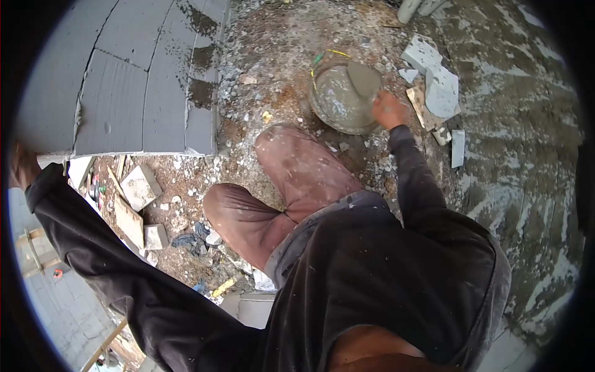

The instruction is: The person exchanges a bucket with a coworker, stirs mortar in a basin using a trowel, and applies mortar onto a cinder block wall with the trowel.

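Note:
My right hand (390,110) is closed at the rim of a round bucket (339,127) of wet grey mortar (338,93). It grips a trowel (364,79), whose mortar-coated blade lies over the right part of the bucket; the handle is hidden in my fist. A green and yellow bucket handle (318,59) shows at the far rim. My left hand (23,168) is at the far left edge of the view, by the end of the grey block wall (114,93). Shadow and the view's edge hide its fingers.
Broken block pieces (434,77) lie right of the bucket, beside a wall smeared with mortar (514,124). More block offcuts (141,186) and rubble cover the ground at left, near my bent knees (291,149). Dark wet patches (201,59) mark the block wall.

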A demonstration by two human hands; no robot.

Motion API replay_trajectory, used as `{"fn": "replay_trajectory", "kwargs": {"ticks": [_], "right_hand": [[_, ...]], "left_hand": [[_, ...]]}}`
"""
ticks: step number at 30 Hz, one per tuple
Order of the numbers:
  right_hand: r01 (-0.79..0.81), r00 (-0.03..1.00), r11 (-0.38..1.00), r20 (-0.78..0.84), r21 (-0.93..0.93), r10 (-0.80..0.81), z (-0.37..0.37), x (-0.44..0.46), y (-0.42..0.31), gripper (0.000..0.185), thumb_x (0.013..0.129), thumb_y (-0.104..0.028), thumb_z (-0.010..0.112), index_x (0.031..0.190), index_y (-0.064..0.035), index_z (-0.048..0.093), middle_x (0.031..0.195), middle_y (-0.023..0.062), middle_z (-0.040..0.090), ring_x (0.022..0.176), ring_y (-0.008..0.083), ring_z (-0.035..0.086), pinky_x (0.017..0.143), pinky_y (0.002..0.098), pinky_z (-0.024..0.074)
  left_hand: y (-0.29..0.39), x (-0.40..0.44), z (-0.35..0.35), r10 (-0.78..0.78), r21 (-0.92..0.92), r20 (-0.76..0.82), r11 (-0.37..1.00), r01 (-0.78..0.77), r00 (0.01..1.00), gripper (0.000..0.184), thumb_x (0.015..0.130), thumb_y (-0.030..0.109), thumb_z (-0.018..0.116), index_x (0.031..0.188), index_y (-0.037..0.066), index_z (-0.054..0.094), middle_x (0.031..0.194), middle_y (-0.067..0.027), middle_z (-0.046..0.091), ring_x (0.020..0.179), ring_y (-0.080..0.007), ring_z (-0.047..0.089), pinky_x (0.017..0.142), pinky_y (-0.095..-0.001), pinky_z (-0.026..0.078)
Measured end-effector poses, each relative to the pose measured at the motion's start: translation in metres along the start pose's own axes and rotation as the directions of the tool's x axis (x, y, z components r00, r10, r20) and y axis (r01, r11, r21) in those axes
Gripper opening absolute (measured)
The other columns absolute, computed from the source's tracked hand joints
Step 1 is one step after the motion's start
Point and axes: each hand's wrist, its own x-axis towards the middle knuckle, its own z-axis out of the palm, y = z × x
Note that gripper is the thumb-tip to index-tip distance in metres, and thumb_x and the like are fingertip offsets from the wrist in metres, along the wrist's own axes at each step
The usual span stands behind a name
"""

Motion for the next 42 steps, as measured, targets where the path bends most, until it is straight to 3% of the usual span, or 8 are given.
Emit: {"fn": "replay_trajectory", "kwargs": {"ticks": [4, 20, 23, 26, 30, 36, 40, 42], "right_hand": [[-0.564, 0.762, 0.599, 0.638, 0.568, 0.113, 0.029, -0.021, -0.001, 0.029, 0.101, -0.03, 0.057, 0.105, -0.0018, 0.065, 0.07, 0.005, 0.062, 0.061, 0.0164, 0.061, 0.051, 0.0339, 0.047], [0.098, 0.971, 0.48, -0.188, 0.872, 0.144, 0.029, 0.071, -0.246, 0.045, 0.093, -0.01, 0.057, 0.136, 0.0003, 0.046, 0.09, 0.0099, 0.06, 0.07, 0.0188, 0.059, 0.06, 0.0351, 0.05], [-0.276, 0.923, 0.027, 0.273, 0.961, -0.272, 0.027, 0.156, -0.36, 0.035, 0.088, -0.004, 0.062, 0.12, 0.0006, 0.049, 0.085, 0.011, 0.06, 0.064, 0.0226, 0.06, 0.055, 0.0396, 0.0515], [0.068, 0.956, -0.145, -0.106, 0.987, -0.274, -0.074, 0.15, -0.413, 0.03, 0.089, -0.006, 0.064, 0.115, -0.0015, 0.051, 0.081, 0.0074, 0.059, 0.054, 0.0169, 0.056, 0.041, 0.0345, 0.0445], [0.224, 0.92, 0.209, -0.135, 0.952, -0.368, -0.152, 0.128, -0.326, 0.039, 0.094, -0.018, 0.064, 0.127, -0.0044, 0.051, 0.084, 0.0047, 0.06, 0.068, 0.0141, 0.061, 0.054, 0.0333, 0.0504], [0.256, 0.966, 0.915, -0.097, 0.311, -0.238, -0.077, 0.056, -0.056, 0.039, 0.093, -0.038, 0.061, 0.115, -0.0066, 0.069, 0.12, 0.0209, 0.069, 0.106, 0.0379, 0.068, 0.094, 0.0448, 0.0515], [-0.051, 0.984, 0.983, 0.157, -0.175, 0.079, 0.025, -0.005, 0.017, 0.035, 0.093, -0.037, 0.065, 0.107, -0.0047, 0.068, 0.088, 0.0125, 0.072, 0.079, 0.025, 0.07, 0.071, 0.0396, 0.0552], [-0.52, 0.754, 0.729, 0.64, 0.445, 0.147, 0.036, -0.018, 0.01, 0.031, 0.097, -0.035, 0.062, 0.104, -0.0061, 0.068, 0.073, 0.0043, 0.063, 0.058, 0.0145, 0.059, 0.051, 0.032, 0.0481]], "left_hand": [[0.005, -0.004, 0.002, -0.033, -0.034, 0.005, 0.999, 0.033, 0.999, 0.045, 0.091, 0.037, 0.059, 0.136, 0.038, 0.059, 0.108, -0.0083, 0.073, 0.094, -0.0263, 0.064, 0.105, -0.0376, 0.042], [0.0, 0.017, -0.009, 0.238, 0.446, -0.028, 0.872, -0.201, 0.971, 0.052, 0.085, 0.057, 0.07, 0.134, 0.046, 0.059, 0.112, -0.0139, 0.071, 0.108, -0.0309, 0.063, 0.107, -0.0344, 0.043], [0.025, 0.006, -0.002, 0.066, 0.327, -0.177, 0.945, -0.004, 0.982, 0.056, 0.082, 0.064, 0.071, 0.133, 0.045, 0.059, 0.116, -0.0182, 0.068, 0.111, -0.0324, 0.063, 0.106, -0.0345, 0.044], [0.015, 0.023, -0.015, -0.138, 0.147, -0.116, 0.977, 0.154, 0.984, 0.122, 0.061, 0.073, 0.079, 0.138, -0.013, 0.042, 0.122, -0.0295, 0.061, 0.112, -0.04, 0.064, 0.1, -0.0471, 0.049], [-0.038, 0.035, -0.008, 0.465, 0.589, 0.135, 0.672, -0.449, 0.875, 0.047, 0.094, 0.02, 0.054, 0.125, 0.055, 0.06, 0.116, -0.011, 0.07, 0.107, -0.039, 0.064, 0.106, -0.049, 0.046], [0.031, 0.026, 0.003, 0.005, 0.304, -0.112, 0.952, 0.03, 0.994, 0.051, 0.091, 0.041, 0.058, 0.14, 0.027, 0.052, 0.119, -0.0182, 0.066, 0.1, -0.0353, 0.066, 0.102, -0.0518, 0.045], [0.026, 0.021, -0.013, -0.072, 0.077, -0.069, 0.994, 0.078, 0.995, 0.062, 0.087, 0.05, 0.06, 0.139, 0.018, 0.049, 0.122, -0.0211, 0.064, 0.102, -0.0356, 0.065, 0.101, -0.051, 0.047], [0.021, 0.021, -0.015, -0.106, 0.0, -0.035, 0.994, 0.106, 0.994, 0.068, 0.085, 0.054, 0.06, 0.139, 0.013, 0.048, 0.123, -0.0225, 0.062, 0.103, -0.0358, 0.064, 0.1, -0.0506, 0.047]]}}
